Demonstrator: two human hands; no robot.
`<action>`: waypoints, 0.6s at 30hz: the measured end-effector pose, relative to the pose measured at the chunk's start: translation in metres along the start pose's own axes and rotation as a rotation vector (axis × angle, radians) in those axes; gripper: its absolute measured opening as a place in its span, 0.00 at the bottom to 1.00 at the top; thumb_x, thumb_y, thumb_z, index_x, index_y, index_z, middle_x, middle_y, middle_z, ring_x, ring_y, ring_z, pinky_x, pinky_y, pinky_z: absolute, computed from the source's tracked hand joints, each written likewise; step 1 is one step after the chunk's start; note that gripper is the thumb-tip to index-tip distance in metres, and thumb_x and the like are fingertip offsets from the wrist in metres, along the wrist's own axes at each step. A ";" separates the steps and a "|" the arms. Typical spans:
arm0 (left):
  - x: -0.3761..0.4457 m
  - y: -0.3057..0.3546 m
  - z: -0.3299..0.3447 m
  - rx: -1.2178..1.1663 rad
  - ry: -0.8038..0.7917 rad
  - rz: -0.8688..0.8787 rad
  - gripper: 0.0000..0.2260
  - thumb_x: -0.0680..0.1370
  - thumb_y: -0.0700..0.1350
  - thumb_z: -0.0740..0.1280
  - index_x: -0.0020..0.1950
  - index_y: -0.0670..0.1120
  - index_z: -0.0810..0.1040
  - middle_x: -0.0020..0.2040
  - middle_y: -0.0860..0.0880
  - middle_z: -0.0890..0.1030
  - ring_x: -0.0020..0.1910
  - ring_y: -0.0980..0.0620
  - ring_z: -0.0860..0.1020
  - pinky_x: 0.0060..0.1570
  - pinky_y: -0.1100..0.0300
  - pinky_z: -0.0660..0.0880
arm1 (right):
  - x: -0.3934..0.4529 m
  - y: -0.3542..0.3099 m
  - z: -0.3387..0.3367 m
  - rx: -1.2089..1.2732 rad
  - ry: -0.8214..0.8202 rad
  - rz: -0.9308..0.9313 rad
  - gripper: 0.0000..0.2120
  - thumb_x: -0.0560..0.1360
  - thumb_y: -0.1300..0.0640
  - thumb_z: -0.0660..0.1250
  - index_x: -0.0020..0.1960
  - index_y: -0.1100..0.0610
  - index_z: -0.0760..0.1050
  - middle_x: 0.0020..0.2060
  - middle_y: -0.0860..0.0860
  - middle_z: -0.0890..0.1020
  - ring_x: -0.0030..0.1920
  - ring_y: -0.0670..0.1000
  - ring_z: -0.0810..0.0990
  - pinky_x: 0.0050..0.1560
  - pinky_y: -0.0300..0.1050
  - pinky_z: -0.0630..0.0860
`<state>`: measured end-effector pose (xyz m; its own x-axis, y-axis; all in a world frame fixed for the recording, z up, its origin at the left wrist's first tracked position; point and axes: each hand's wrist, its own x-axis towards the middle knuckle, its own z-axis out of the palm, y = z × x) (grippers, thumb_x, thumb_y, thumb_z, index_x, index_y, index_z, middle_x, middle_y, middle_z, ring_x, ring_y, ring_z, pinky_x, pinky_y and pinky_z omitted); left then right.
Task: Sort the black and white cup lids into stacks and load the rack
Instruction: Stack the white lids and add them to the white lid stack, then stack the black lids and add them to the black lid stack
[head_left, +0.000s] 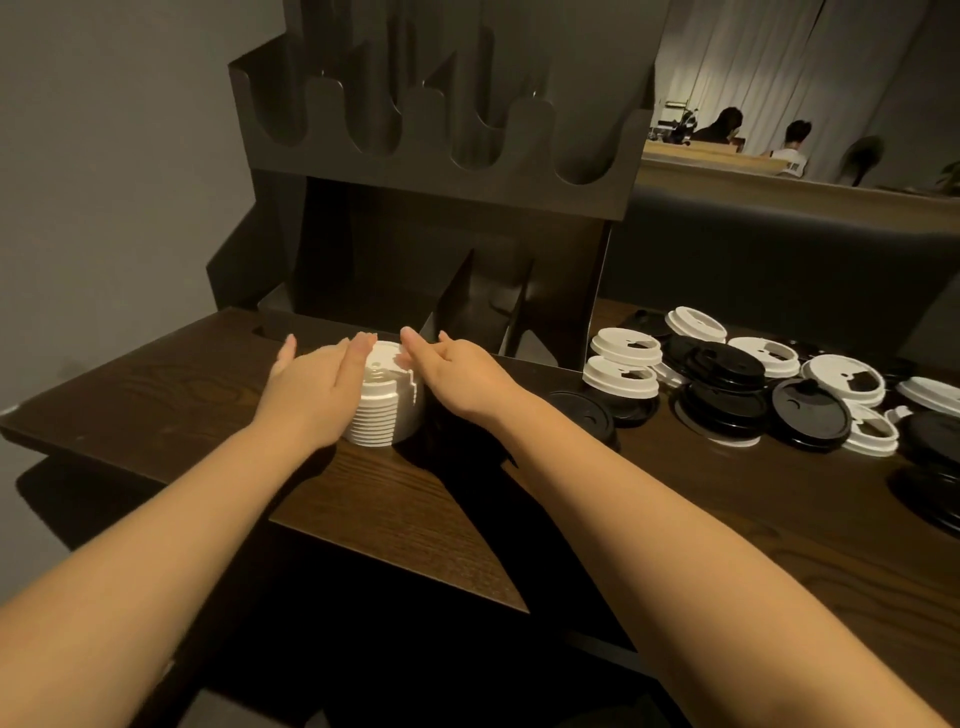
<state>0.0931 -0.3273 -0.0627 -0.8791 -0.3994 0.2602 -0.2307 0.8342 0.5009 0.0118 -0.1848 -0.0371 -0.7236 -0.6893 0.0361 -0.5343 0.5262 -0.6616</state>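
Straight fingers of left hand and right hand flank white lid stack near table's back edge | squaring it evenly should keep it from toppling before rack loading

My left hand and right hand are bare, no rings or watch, and both forearms show uncovered, no sleeves.

Café or coffee shop, dark wood-grain worktop, black metal cup-and-lid rack, loose black and white plastic cup lids, seated customers behind a padded booth back
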 end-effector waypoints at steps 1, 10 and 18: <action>0.001 0.007 -0.004 0.041 0.002 -0.010 0.31 0.81 0.58 0.37 0.71 0.49 0.71 0.70 0.46 0.73 0.75 0.49 0.61 0.75 0.47 0.41 | -0.003 0.000 -0.003 0.002 -0.025 -0.001 0.28 0.82 0.40 0.44 0.70 0.53 0.70 0.75 0.51 0.63 0.77 0.49 0.50 0.75 0.55 0.47; -0.012 0.117 0.007 -0.217 0.273 0.278 0.16 0.83 0.46 0.54 0.54 0.40 0.80 0.54 0.44 0.81 0.62 0.47 0.74 0.68 0.53 0.62 | -0.046 0.047 -0.053 0.206 0.212 0.029 0.27 0.82 0.42 0.45 0.67 0.55 0.74 0.73 0.52 0.67 0.77 0.47 0.52 0.73 0.49 0.50; -0.029 0.214 0.085 -0.319 0.080 0.427 0.12 0.80 0.44 0.60 0.60 0.45 0.79 0.60 0.49 0.79 0.61 0.52 0.74 0.53 0.65 0.64 | -0.122 0.151 -0.106 0.124 0.432 0.220 0.26 0.83 0.44 0.46 0.61 0.54 0.79 0.73 0.55 0.67 0.76 0.49 0.56 0.72 0.49 0.55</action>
<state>0.0338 -0.1041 -0.0335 -0.8294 -0.0884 0.5517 0.2892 0.7770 0.5592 -0.0269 0.0322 -0.0618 -0.9420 -0.2861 0.1753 -0.3120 0.5549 -0.7712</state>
